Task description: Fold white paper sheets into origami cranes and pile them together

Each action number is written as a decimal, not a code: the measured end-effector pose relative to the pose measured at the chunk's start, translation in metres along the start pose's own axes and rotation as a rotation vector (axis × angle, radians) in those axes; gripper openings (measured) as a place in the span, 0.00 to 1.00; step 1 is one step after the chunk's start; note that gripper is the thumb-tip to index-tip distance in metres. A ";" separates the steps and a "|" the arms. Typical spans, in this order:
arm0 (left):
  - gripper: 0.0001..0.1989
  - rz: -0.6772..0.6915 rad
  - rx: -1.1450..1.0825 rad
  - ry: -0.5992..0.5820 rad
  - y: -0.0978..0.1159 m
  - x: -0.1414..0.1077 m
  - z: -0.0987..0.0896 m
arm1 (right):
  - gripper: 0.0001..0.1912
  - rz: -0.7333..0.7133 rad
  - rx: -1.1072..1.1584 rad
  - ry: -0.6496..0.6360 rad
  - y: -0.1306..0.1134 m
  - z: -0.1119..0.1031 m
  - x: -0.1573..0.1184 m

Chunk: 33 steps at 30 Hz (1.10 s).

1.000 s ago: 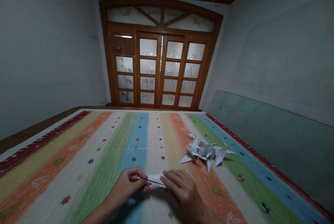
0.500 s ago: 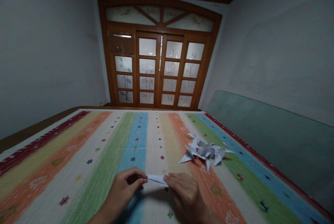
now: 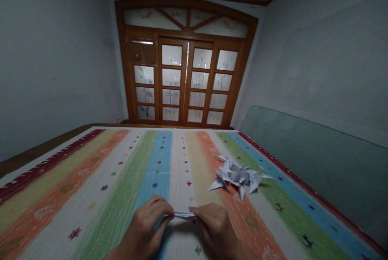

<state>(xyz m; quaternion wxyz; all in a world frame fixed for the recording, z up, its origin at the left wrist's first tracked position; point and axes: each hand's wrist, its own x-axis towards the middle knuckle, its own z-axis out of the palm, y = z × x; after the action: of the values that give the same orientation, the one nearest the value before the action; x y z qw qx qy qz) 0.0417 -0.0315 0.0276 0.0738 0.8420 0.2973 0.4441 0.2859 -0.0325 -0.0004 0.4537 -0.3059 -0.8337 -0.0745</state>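
Note:
A narrow piece of folded white paper [image 3: 183, 214] stretches between my two hands, just above the striped tablecloth [image 3: 121, 195]. My left hand [image 3: 148, 225] pinches its left end between thumb and fingers. The right end is pinched by my right hand [image 3: 214, 225], with its fingers curled together. Only the middle of the paper shows, seen nearly edge-on as thin layers; both ends are hidden by fingertips. Beyond my right hand lies a pile of folded white paper cranes [image 3: 239, 177], heaped together with pointed tips sticking out.
The table's brown wooden edge [image 3: 18, 161] runs along the left and back. A pale green padded panel [image 3: 309, 139] stands along the right wall. Wooden doors with glass panes [image 3: 184, 78] close off the far side of the room.
The folded paper has turned so it shows a thinner edge. My left hand has shifted slightly right, and the right hand's fingers are more curled. The paper pile has stayed put.

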 end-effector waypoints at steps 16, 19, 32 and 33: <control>0.10 -0.745 -0.356 -0.188 0.004 0.004 0.012 | 0.20 0.213 -0.079 0.187 -0.005 -0.001 0.002; 0.15 -0.856 -0.566 -0.135 0.001 0.006 0.017 | 0.23 0.408 0.038 0.325 -0.004 0.007 -0.002; 0.31 -0.885 -1.049 -0.073 0.004 -0.012 0.041 | 0.45 1.093 1.124 0.125 -0.021 0.029 0.001; 0.31 -0.879 -1.051 -0.081 0.006 -0.012 0.041 | 0.45 1.105 1.128 0.131 -0.022 0.029 0.001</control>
<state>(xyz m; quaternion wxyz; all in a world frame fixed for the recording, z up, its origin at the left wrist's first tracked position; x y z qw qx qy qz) 0.0714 -0.0370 -0.0025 0.6570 0.5116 0.3536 0.4262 0.2523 -0.0383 -0.0124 0.5597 -0.3945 -0.4445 0.5776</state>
